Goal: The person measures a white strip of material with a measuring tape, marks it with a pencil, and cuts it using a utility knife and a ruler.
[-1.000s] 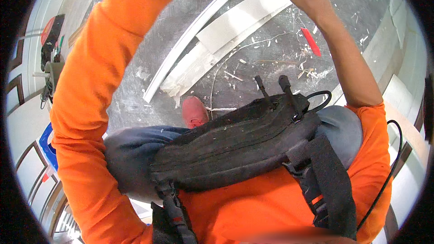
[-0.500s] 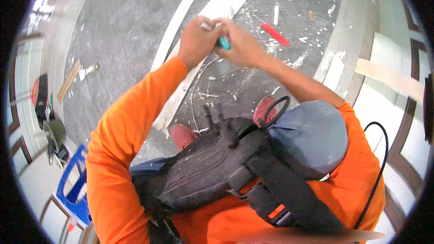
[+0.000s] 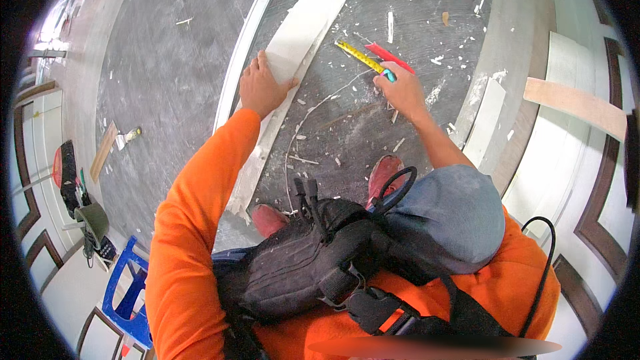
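My left hand [image 3: 264, 88] rests with fingers spread on a long white board [image 3: 312, 17] that lies on the floor. My right hand [image 3: 405, 93] is closed around a tape measure [image 3: 360, 56]. A short length of its yellow blade sticks out toward the board, and a bit of teal shows at my fingers; the rest of the case is hidden by the hand. Just beyond that hand lies a flat red strip-like thing [image 3: 381, 52]. Along the board's left side runs a narrow white strip [image 3: 248, 43].
White scraps litter the dark grey floor [image 3: 180, 93]. A thin string [image 3: 308, 115] curls between board and right hand. My red shoes [image 3: 269, 220] are close to the board's near end. At left stand a blue plastic chair [image 3: 127, 300] and a wood strip [image 3: 103, 152]; boards [image 3: 485, 117] lie at right.
My hands were together over the board and have moved apart. The left came down flat on the board; the right moved right with the tape measure, whose yellow blade now shows.
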`<state>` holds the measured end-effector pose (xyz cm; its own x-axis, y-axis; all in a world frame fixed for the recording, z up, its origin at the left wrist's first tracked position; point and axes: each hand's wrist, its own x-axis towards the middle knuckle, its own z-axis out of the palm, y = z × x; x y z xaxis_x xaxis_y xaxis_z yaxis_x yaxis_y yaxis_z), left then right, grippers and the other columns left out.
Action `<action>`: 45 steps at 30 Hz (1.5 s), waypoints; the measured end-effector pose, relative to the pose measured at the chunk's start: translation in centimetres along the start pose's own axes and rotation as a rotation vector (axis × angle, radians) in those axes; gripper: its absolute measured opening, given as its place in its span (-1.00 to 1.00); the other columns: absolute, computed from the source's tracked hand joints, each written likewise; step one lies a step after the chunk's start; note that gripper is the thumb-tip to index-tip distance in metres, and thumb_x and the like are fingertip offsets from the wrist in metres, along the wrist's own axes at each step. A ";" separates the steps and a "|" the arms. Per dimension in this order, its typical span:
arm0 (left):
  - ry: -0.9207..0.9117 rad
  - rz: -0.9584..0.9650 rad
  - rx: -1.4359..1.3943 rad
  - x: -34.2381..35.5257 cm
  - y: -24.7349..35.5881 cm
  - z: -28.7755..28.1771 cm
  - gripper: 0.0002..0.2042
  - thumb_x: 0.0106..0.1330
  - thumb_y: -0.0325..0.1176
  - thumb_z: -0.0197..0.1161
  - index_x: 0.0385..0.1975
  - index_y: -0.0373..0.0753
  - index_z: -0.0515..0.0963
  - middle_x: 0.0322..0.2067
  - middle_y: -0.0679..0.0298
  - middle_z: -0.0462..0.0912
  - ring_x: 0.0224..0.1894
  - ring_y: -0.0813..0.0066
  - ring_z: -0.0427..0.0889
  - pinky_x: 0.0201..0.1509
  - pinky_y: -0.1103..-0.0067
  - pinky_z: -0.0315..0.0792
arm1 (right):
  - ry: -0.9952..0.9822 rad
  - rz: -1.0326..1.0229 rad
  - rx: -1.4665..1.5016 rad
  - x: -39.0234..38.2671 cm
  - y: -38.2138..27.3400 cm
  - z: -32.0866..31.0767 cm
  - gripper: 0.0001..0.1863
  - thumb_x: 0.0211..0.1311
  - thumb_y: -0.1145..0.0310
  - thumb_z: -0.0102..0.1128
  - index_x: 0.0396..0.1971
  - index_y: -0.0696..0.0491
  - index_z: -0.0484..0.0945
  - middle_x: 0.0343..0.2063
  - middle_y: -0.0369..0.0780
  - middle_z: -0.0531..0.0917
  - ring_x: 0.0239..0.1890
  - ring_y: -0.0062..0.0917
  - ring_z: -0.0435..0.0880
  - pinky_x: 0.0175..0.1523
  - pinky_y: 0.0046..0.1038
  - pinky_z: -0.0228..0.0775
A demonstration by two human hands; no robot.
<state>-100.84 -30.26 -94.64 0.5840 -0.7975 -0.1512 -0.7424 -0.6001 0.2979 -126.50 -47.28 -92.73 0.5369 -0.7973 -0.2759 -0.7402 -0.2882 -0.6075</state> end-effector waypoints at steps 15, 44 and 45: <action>-0.713 -0.245 -1.181 -0.6 -4.7 -9.6 -0.39 0.34 -0.03 0.17 0.21 -0.40 0.31 0.09 0.07 0.50 0.08 0.32 0.55 0.15 0.35 0.51 | -0.261 0.188 0.892 2.1 -8.4 -2.4 -0.66 0.18 0.18 0.18 -0.08 0.01 0.56 -0.52 -0.35 0.59 -0.56 -0.73 0.53 -0.68 -0.62 0.32; 0.269 -0.565 -1.734 1.8 -20.5 -19.6 -0.66 0.38 -0.42 0.09 0.09 -0.45 0.34 0.02 -0.04 0.54 -0.02 0.15 0.63 0.07 0.29 0.57 | -0.790 -0.091 0.761 2.2 -27.9 0.3 -0.59 0.20 0.03 0.14 -0.07 -0.01 0.49 -0.37 -0.28 0.59 -0.39 -0.62 0.61 -0.49 -0.53 0.52; 0.270 -0.572 -1.735 1.8 -21.0 -19.6 -0.66 0.39 -0.42 0.09 0.09 -0.45 0.34 0.01 -0.04 0.54 -0.02 0.14 0.63 0.06 0.28 0.58 | -0.796 -0.097 0.756 2.0 -28.3 0.3 -0.59 0.19 0.03 0.14 -0.07 -0.01 0.49 -0.37 -0.27 0.59 -0.40 -0.62 0.61 -0.48 -0.53 0.52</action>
<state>-77.76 -17.92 -82.66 0.7727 -0.4089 -0.4856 0.5694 0.1084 0.8149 -104.35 -40.58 -76.37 0.8878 -0.1409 -0.4382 -0.3877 0.2842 -0.8769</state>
